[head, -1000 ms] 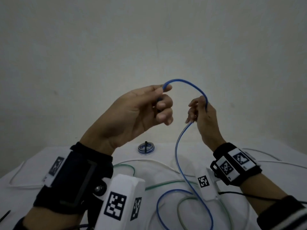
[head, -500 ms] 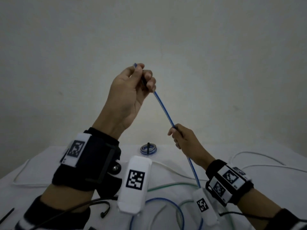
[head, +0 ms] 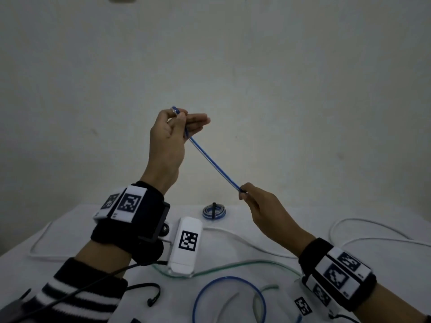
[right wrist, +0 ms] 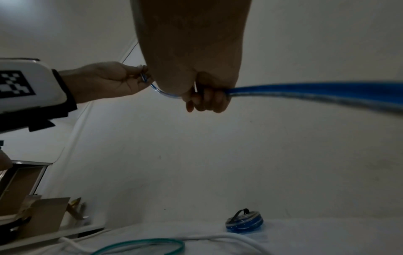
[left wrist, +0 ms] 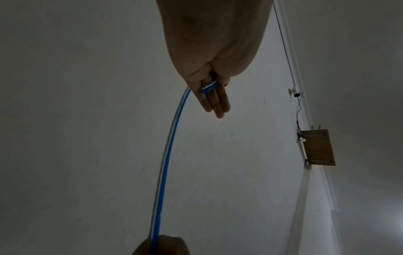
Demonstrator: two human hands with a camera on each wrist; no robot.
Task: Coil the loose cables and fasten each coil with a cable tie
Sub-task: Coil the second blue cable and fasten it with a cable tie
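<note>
A blue cable runs taut between my two hands above the table. My left hand is raised high and pinches the cable's end between thumb and fingers; the other fingers point straight out. In the left wrist view the cable end lies across the fingers. My right hand is lower and to the right, its fingers curled round the cable. The rest of the blue cable lies in a loop on the white table. A finished blue coil with a black tie lies at the table's back.
A green cable and white cables snake across the table. A black cable tie lies at the front left. A plain wall stands behind the table. A small wooden shelf hangs on the wall.
My left hand has lifted the cable end higher. My right hand slid down the cable and away to the right, and the arch of cable between them is now a straight taut line.
</note>
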